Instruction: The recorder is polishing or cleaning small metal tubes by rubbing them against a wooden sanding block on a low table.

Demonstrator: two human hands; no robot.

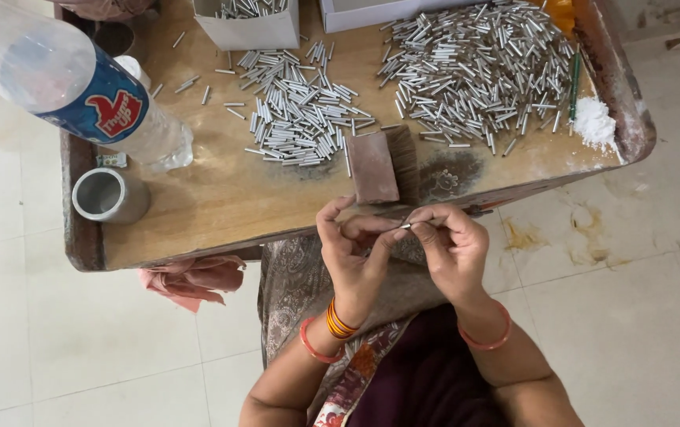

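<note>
My left hand (352, 249) and my right hand (450, 245) meet just below the front edge of a low wooden table (221, 205). Together they pinch one small silver metal tube (408, 226) between the fingertips. Right above the hands, a reddish-brown wooden block (373, 166) sits near the table's edge. Two heaps of the same short silver tubes lie on the table: one in the middle (300, 111) and a larger one at the right (478, 71).
A clear plastic bottle with a blue label (79, 87) lies at the table's left, with a small metal cup (109, 195) below it. White cardboard boxes (249, 28) stand at the back. White powder (594, 122) sits at the right edge. A pink cloth (194, 278) hangs underneath.
</note>
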